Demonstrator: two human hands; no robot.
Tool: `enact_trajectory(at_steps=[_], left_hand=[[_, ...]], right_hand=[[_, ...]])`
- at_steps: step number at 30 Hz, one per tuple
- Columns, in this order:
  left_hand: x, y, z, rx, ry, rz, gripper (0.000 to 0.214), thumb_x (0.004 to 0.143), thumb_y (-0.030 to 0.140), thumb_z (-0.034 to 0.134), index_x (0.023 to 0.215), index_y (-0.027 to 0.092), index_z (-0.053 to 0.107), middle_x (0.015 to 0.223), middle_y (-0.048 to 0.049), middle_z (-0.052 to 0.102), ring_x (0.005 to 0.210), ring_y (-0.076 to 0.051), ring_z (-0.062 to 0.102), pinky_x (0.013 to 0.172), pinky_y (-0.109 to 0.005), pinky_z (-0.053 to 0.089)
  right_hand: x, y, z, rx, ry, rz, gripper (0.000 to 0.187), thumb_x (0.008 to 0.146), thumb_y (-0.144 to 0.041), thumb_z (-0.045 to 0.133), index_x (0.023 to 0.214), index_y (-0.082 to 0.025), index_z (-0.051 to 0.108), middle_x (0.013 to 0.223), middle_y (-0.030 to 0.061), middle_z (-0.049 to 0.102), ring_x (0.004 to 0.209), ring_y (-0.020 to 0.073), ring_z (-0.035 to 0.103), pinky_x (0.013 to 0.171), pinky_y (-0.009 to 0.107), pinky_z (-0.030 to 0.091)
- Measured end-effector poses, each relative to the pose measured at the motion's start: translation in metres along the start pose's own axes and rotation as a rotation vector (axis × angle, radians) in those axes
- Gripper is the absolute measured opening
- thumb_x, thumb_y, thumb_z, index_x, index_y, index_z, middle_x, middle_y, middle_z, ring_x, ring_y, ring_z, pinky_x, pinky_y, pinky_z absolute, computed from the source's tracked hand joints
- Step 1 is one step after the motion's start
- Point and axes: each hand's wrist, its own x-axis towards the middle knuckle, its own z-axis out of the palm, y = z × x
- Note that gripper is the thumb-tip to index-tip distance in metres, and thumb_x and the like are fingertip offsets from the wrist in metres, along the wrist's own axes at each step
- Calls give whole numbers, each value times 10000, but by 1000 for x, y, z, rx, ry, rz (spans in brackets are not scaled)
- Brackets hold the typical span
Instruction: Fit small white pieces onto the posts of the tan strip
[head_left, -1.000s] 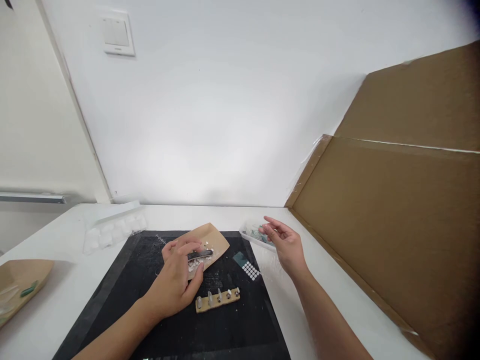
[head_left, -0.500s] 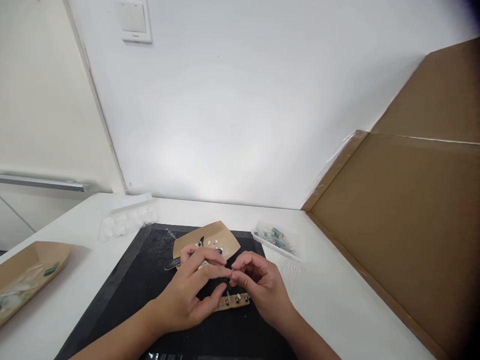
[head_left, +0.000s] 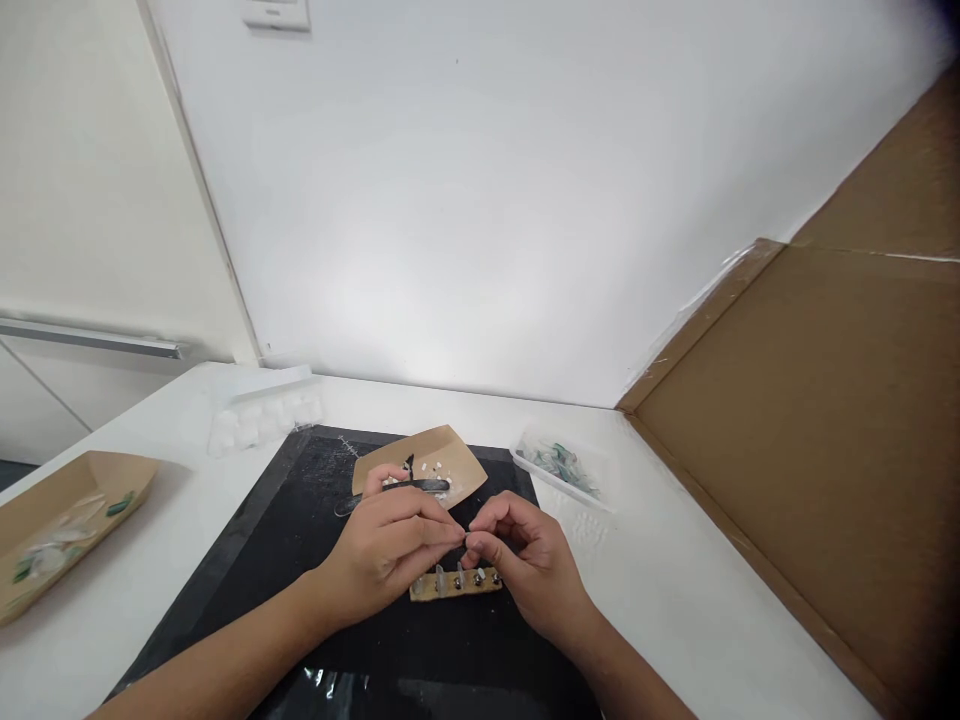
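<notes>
My left hand (head_left: 379,548) and my right hand (head_left: 531,562) meet over a black mat (head_left: 420,660), their fingertips pinched close together. Whatever sits between the tips is too small to make out. One finger of the left hand is raised apart from the pinch. Just below the fingertips lies a tan strip (head_left: 429,593) with several small metal studs and clear upright pieces, like nail tips on stands. Behind the left hand, a dark flat stick like a nail file (head_left: 424,486) lies across a brown paper tray (head_left: 463,455); whether the hand touches it I cannot tell.
Small white bits lie in the paper tray. A clear plastic box (head_left: 562,487) of greenish pieces stands at the right. A clear compartmented case (head_left: 262,420) is at the back left; another brown tray (head_left: 112,470) with plastic bags is far left. A cardboard panel (head_left: 810,430) borders the right.
My left thumb and fingers have closed together into a pinch beside the right fingertips. The camera has tilted slightly down, and more of the tan strip shows.
</notes>
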Motion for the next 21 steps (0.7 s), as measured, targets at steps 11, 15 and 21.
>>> enact_trajectory(at_steps=[11,15,21], left_hand=[[0,-1,2,-28,7,-76,165,987,161,689,1114,266,683,848,46,784,789,-143,751,1101,-410,420],[1,-14,-6,130,-91,-78,223,1002,241,683,1220,269,647,989,19,804,909,-167,756,1183,-462,308],[-2,-50,-25,520,-234,-242,201,1050,303,567,1191,264,705,1136,-61,762,1059,-253,676,1171,-609,187]], right_hand=[[6,-3,-11,-411,-46,-376,113,977,-325,725,1046,-307,813,884,27,780,778,187,730,703,305,587],[6,4,-12,-506,-14,-392,116,1013,-283,665,1063,-269,770,882,33,746,784,181,701,699,297,548],[9,10,-18,-598,18,-268,134,1048,-311,597,1003,-246,705,886,36,705,791,192,652,695,309,480]])
